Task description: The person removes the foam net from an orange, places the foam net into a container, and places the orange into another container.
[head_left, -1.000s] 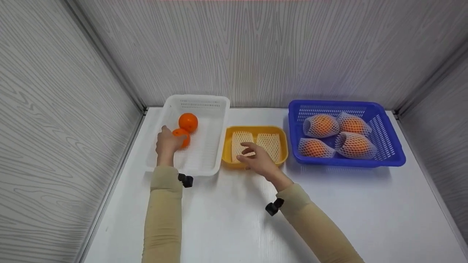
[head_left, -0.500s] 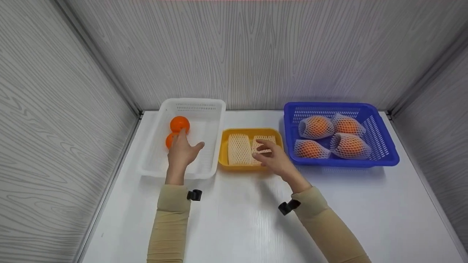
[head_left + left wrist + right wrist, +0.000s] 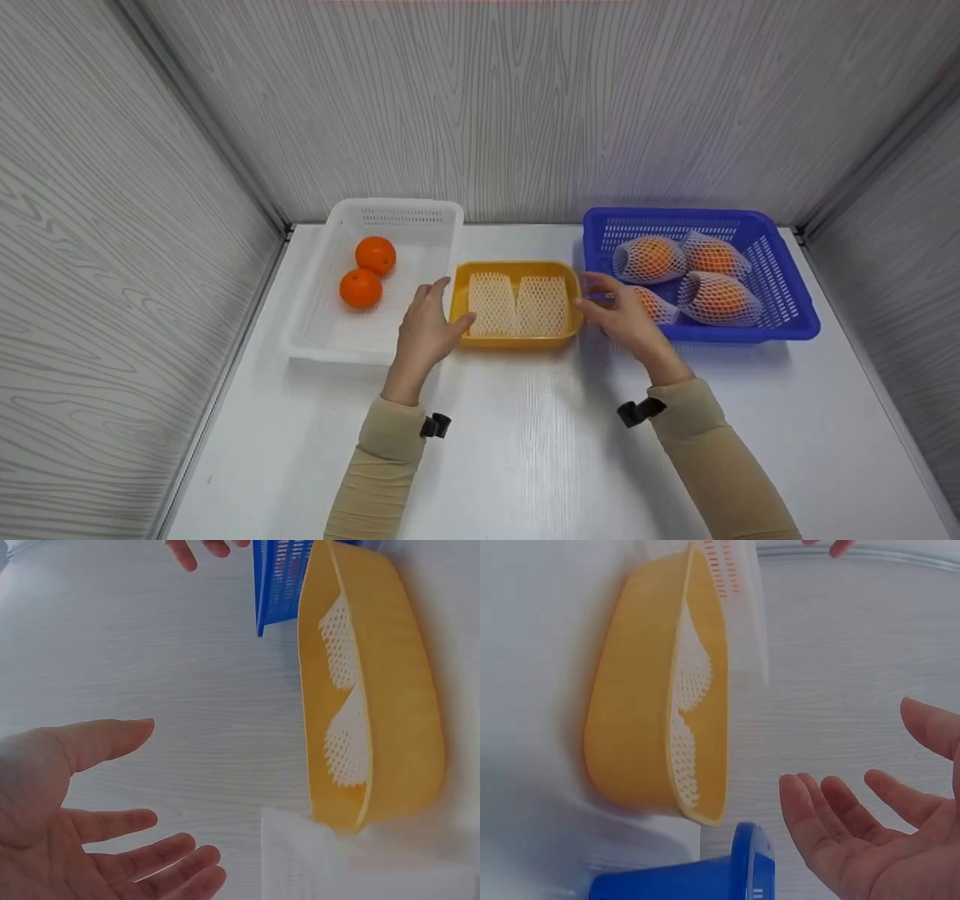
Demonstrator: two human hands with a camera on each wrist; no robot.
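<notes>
My left hand (image 3: 426, 331) hovers between the white basket and the yellow tray, thumb and fingers spread, nothing in it. At the tray's right end my right hand (image 3: 621, 315) hangs with loosely bent fingers, also holding nothing; it partly covers one netted orange. Inside the yellow tray (image 3: 517, 342) lie two flat piles of white foam fruit nets (image 3: 491, 304), side by side. Both wrist views show the tray's side, with the left palm (image 3: 45, 840) and the right palm (image 3: 907, 862) apart from it.
Two bare oranges (image 3: 361, 289) touch each other in the white basket (image 3: 322, 352) on the left. A blue basket (image 3: 795, 326) on the right holds several oranges in foam nets (image 3: 720, 298). Wood-grain panels (image 3: 480, 112) wall in the white table (image 3: 510, 450).
My left hand has moved right, from over the oranges to the yellow tray's left end. My right hand has moved right, from over the nets to the tray's right end.
</notes>
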